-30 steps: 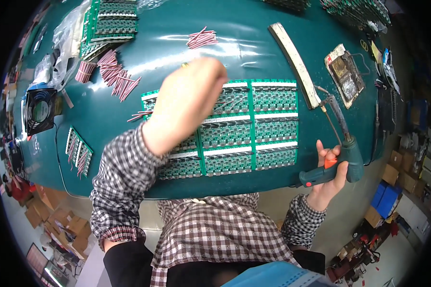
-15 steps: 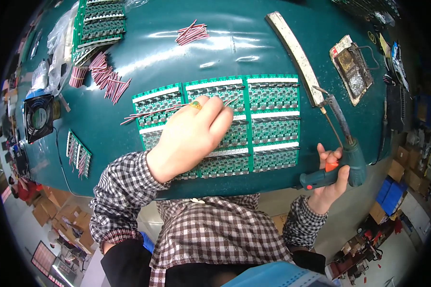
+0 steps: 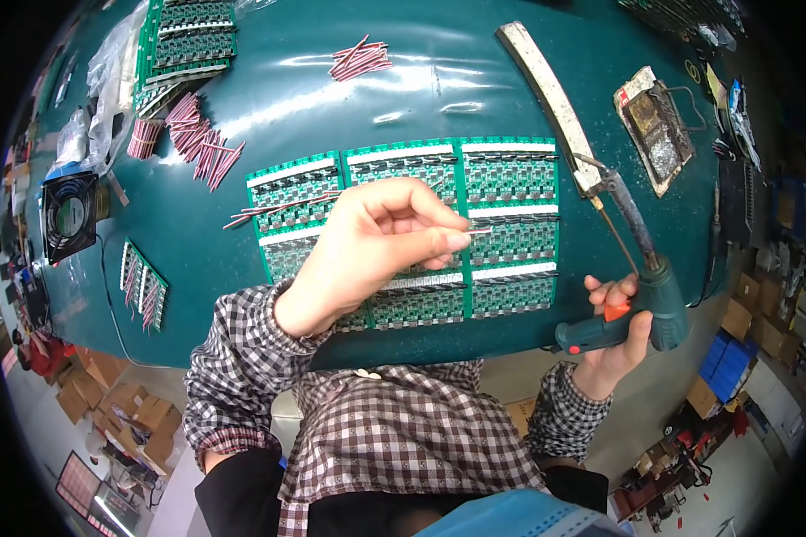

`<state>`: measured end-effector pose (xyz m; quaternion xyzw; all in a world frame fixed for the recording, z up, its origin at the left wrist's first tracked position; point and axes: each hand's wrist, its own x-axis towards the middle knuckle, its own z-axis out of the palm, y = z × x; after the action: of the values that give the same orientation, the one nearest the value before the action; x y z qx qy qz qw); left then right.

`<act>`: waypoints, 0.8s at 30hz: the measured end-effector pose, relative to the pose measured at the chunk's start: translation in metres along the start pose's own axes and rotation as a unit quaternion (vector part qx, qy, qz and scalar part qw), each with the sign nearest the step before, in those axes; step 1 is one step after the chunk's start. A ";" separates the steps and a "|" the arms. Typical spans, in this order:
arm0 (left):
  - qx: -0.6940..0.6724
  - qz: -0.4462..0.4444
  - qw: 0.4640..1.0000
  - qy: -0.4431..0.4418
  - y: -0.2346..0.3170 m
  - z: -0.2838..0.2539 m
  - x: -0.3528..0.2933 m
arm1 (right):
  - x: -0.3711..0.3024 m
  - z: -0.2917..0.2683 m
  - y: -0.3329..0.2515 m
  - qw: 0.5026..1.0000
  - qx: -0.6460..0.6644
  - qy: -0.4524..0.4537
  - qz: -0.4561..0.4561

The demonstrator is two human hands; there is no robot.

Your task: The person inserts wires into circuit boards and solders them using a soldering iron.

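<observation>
My left hand (image 3: 358, 251) is over the green circuit board panels (image 3: 510, 242). Its thumb and forefinger pinch a short, thin wire (image 3: 480, 231) whose end points right. Several red, white and dark wires (image 3: 282, 211) lie across the left panel beside that hand. At the right, my right hand (image 3: 607, 367) is closed around a dark green soldering gun (image 3: 604, 335) with an orange trigger. The gun's bent metal tip (image 3: 589, 161) points up and away, near a long whitish bar (image 3: 551, 98). The panels carry white strips and rows of black parts.
Cut wires lie in a small pile (image 3: 362, 61) at the back and in bundles (image 3: 208, 148) at the left. Stacked boards (image 3: 188, 45) stand at the far left, above a small fan (image 3: 70, 219). A stained solder tray (image 3: 658, 125) sits far right; a small board piece (image 3: 143, 285) lies left.
My left hand has turned and shifted slightly right, lifting a wire between thumb and forefinger. My right hand and the soldering gun have barely moved.
</observation>
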<state>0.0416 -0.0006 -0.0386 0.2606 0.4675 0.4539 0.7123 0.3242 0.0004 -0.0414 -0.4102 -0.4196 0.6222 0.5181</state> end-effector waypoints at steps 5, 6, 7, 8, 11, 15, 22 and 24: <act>0.090 0.088 0.991 0.055 -0.005 0.025 -0.007 | -0.004 0.023 -0.009 0.999 0.031 0.038 0.015; 0.206 0.204 0.956 0.046 -0.006 0.028 -0.009 | -0.003 0.033 -0.009 0.998 0.011 0.054 0.012; 0.316 0.316 0.894 0.040 -0.008 0.031 -0.011 | -0.002 0.045 -0.009 0.998 -0.008 0.066 0.009; 0.356 0.398 0.843 0.065 -0.013 0.038 -0.012 | -0.001 0.063 -0.010 0.995 -0.043 0.091 0.018; 0.472 0.536 0.700 0.024 -0.022 0.039 -0.016 | 0.007 0.081 -0.006 0.997 -0.032 0.055 0.051; 0.510 0.554 0.658 0.010 -0.022 0.044 -0.018 | 0.010 0.084 -0.008 0.988 -0.138 0.037 0.059; 0.357 0.363 0.861 0.014 -0.021 0.044 -0.020 | 0.009 0.087 -0.009 0.983 -0.173 0.033 0.041; 0.236 0.211 0.949 0.001 -0.016 0.046 -0.020 | 0.010 0.088 -0.009 0.979 -0.199 0.015 0.043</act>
<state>0.0869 -0.0230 -0.0227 0.5134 0.4964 0.4710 0.5179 0.2430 0.0027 -0.0061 -0.5317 -0.5093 0.5418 0.4054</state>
